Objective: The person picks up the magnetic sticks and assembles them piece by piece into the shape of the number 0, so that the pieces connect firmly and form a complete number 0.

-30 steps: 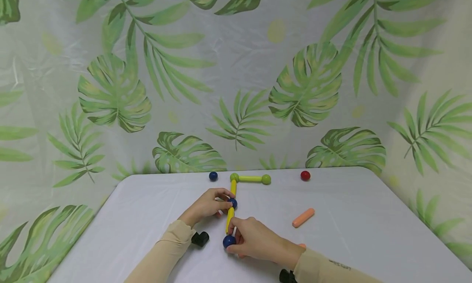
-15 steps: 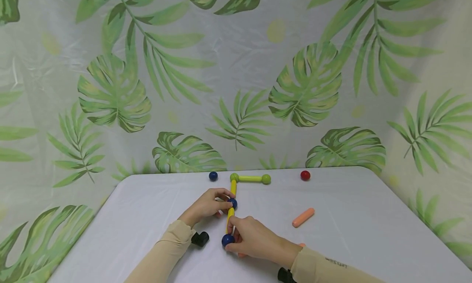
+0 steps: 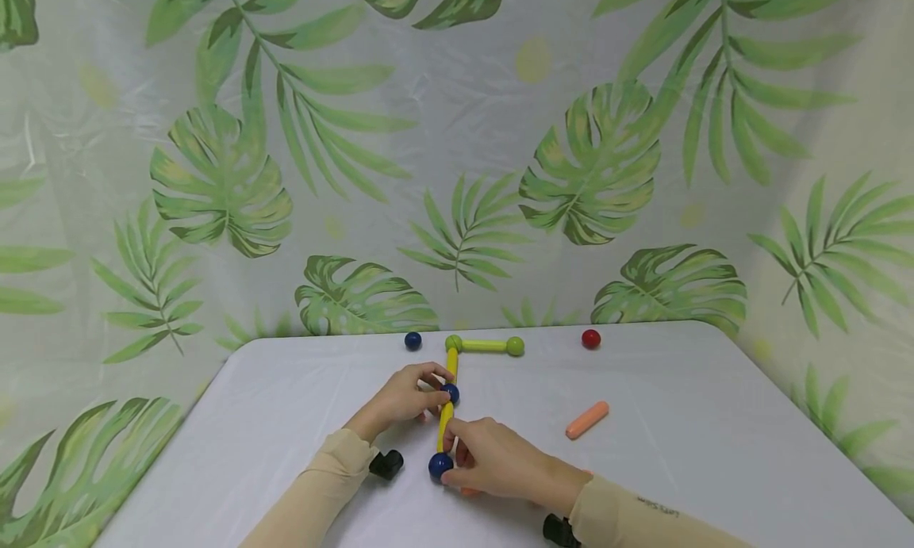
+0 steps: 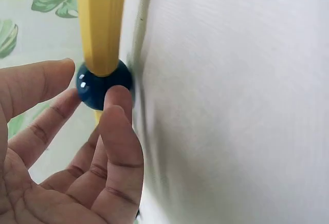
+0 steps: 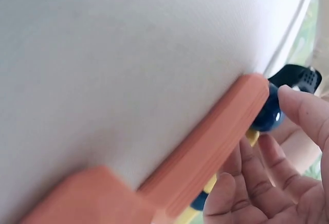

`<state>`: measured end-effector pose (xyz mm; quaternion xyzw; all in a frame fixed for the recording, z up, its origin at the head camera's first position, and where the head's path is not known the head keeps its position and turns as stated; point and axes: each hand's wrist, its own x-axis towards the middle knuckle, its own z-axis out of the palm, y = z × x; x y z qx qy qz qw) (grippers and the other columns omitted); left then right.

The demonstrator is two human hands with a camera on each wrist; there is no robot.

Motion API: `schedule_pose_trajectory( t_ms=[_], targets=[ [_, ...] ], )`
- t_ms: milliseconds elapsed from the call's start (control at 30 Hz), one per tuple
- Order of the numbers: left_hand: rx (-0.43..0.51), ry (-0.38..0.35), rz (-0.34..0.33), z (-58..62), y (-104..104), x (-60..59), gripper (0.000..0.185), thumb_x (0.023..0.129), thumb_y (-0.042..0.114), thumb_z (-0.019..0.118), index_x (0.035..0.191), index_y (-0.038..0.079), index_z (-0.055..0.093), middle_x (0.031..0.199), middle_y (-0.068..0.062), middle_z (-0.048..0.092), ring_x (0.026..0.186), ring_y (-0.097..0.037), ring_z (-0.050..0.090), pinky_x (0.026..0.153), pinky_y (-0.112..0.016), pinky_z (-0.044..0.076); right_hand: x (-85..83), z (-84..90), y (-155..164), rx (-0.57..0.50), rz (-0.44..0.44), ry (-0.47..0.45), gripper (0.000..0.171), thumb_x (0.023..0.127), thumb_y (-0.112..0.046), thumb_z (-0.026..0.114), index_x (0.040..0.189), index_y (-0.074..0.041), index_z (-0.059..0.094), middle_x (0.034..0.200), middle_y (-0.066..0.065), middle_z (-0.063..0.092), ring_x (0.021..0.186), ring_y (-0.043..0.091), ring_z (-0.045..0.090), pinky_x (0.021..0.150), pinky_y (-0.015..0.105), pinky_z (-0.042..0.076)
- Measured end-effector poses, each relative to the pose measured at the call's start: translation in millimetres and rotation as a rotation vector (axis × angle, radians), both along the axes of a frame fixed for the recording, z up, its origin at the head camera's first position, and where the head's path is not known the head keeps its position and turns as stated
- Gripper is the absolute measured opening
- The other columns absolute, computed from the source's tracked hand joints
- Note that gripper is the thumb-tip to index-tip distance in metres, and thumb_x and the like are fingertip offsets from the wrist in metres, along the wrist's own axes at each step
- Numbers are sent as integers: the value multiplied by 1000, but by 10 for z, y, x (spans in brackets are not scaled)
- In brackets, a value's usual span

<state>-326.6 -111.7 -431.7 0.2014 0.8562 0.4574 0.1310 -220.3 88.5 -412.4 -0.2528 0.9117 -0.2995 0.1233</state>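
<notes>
here the yellow rod (image 3: 446,423) runs near to far between two blue balls; left hand (image 3: 402,400) pinches the far ball (image 3: 450,392), right hand (image 3: 493,461) pinches the near ball (image 3: 440,465).

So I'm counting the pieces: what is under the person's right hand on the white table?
An orange stick lies on the white table under the right hand, beside the blue ball it holds. Most of it is covered in the head view.

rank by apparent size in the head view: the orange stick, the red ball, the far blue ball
1. orange stick, clearly the longest.
2. red ball and far blue ball look about alike; both lie near the table's far edge, so no ranking between them.
</notes>
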Motion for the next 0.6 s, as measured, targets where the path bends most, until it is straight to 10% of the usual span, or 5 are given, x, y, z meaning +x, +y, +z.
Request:
schedule_pose_trajectory(
  t_ms=[267,600],
  targets=[
    [-115,137,-92,151,-96,242,27,100,20,76,126,11,72,115,-15,69,77,-19,72,67,-28,56,-29,73,252,10,-4,-8,20,92,-25,86,105,-17,72,92,-6,68,84,10,59,77,26,51],
    [-179,106,-237,225,-236,592,35,100,29,78,131,15,71,113,-10,68,75,-13,64,67,-26,52,-12,105,570,85,28,25,25,90,-25,88,110,-18,75,103,-7,70,96,12,61,89,33,55]
  ],
)
